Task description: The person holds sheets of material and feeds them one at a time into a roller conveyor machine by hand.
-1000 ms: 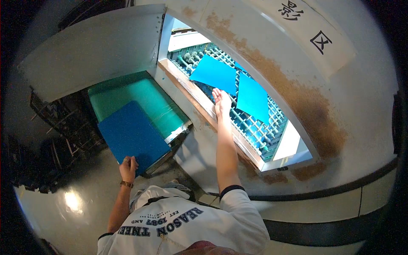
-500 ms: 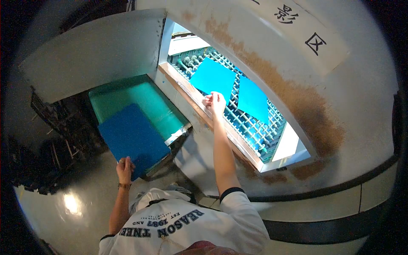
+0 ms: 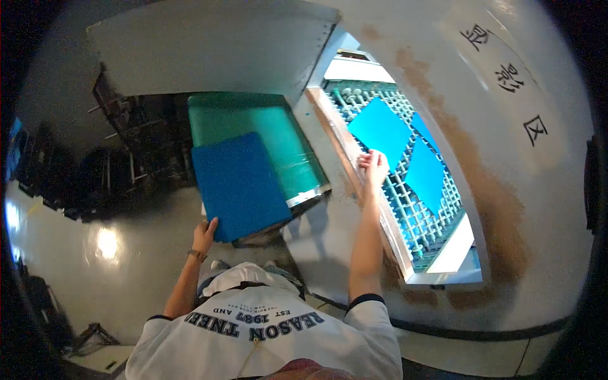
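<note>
1. Dark blue sheet point(image 3: 237, 183): here it lies, partly on the green surface point(image 3: 247, 111), its near end jutting out toward the person; the view has swung, so it now looks squarer to us.
2. Left hand point(image 3: 204, 234): pinching that sheet at its near left corner, the grip kept from half a second ago, so this sheet is steadied from one side only.
3. Right hand point(image 3: 375, 166): reaching through the window past the sill point(image 3: 335, 126), fingers half-curled where a second ago they were spread. It overlaps the edge of the nearest bright blue sheet point(image 3: 382, 130); touching or gripping, I cannot tell.
4. Around it, the roller bed point(image 3: 415, 231) carries that sheet, a second bright sheet point(image 3: 425, 177) and a third sheet point(image 3: 425, 131), the last showing more than it did.
</note>
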The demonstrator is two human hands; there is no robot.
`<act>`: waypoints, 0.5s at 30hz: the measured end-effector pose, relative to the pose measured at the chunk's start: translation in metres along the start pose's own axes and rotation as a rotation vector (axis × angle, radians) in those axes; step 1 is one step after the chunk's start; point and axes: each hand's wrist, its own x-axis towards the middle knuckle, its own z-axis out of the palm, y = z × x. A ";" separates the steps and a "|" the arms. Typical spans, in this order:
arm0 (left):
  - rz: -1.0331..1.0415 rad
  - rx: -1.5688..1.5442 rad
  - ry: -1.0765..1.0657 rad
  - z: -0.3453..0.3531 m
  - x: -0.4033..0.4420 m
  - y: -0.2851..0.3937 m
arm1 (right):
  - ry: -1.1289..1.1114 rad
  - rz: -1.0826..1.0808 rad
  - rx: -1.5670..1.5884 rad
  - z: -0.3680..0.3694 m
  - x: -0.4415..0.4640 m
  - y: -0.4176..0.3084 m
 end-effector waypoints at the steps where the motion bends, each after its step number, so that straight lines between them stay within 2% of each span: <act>1: -0.014 0.006 0.014 -0.005 0.001 0.000 | 0.010 0.007 -0.016 0.002 -0.003 -0.005; 4: -0.002 0.104 -0.034 -0.016 0.002 0.015 | 0.012 -0.059 0.030 0.010 -0.021 -0.021; 5: -0.099 -0.126 -0.046 -0.019 -0.002 0.032 | -0.077 -0.030 -0.084 0.011 -0.037 -0.030; 6: -0.194 -0.362 -0.059 -0.019 -0.004 0.047 | -0.326 -0.015 -0.143 0.011 -0.055 -0.033; 7: -0.195 -0.374 -0.048 -0.016 -0.002 0.053 | -0.576 0.004 -0.206 0.010 -0.077 -0.031; 8: -0.210 -0.485 -0.033 -0.013 -0.001 0.057 | -0.664 0.344 -0.027 0.009 -0.103 -0.007; 9: -0.225 -0.591 -0.018 -0.012 -0.001 0.061 | -0.806 0.400 -0.130 0.022 -0.144 -0.028; 10: -0.232 -0.592 -0.013 -0.011 -0.002 0.065 | -1.095 0.628 0.106 0.023 -0.162 -0.007; 11: -0.232 -0.633 -0.041 -0.009 -0.001 0.070 | -1.316 0.813 0.170 0.029 -0.183 0.013; 14: -0.241 -0.651 -0.075 -0.004 -0.008 0.092 | -1.427 0.790 0.323 0.044 -0.247 0.057; 15: -0.251 -0.636 -0.078 -0.004 -0.009 0.097 | -1.155 0.946 0.517 0.050 -0.262 0.072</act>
